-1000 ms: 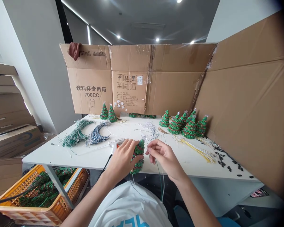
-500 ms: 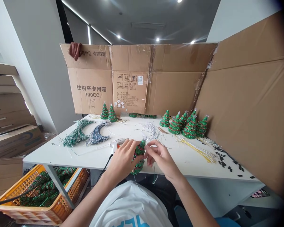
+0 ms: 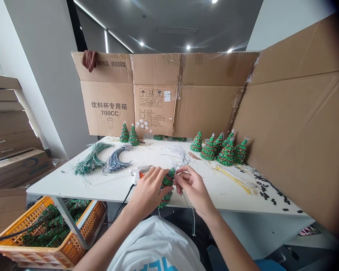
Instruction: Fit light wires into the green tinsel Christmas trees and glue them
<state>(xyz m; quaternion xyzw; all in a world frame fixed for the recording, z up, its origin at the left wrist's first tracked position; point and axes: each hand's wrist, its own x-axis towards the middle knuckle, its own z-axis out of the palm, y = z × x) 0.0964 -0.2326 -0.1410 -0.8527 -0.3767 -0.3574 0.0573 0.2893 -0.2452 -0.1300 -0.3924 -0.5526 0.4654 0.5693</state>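
A small green Christmas tree (image 3: 167, 183) with red trim is tilted at the table's front edge. My left hand (image 3: 150, 188) is wrapped round it from the left, thumb across its front. Near the tree's top, my right hand (image 3: 190, 188) has its thumb and index finger pinched together on a thin string (image 3: 192, 216) that hangs below the table edge. Another thin strand dangles under the tree's base. What exactly sits between the right fingertips is too small to make out fully. Just left of the tree lies a white glue gun (image 3: 137, 174) with a black cord.
Several finished trees (image 3: 225, 152) stand at the right, and two trees (image 3: 129, 134) at the back left. Bundles of green strings (image 3: 92, 160) and blue-white strings (image 3: 117, 160) lie left. Yellow strips (image 3: 240, 180) and black bits (image 3: 267, 192) lie right. Cardboard (image 3: 155, 94) walls the back. An orange crate (image 3: 67, 250) holds green garlands.
The tree and both hands have shifted slightly right. My right hand's fingers have closed nearer the treetop, and the hanging string has swung right and lower.
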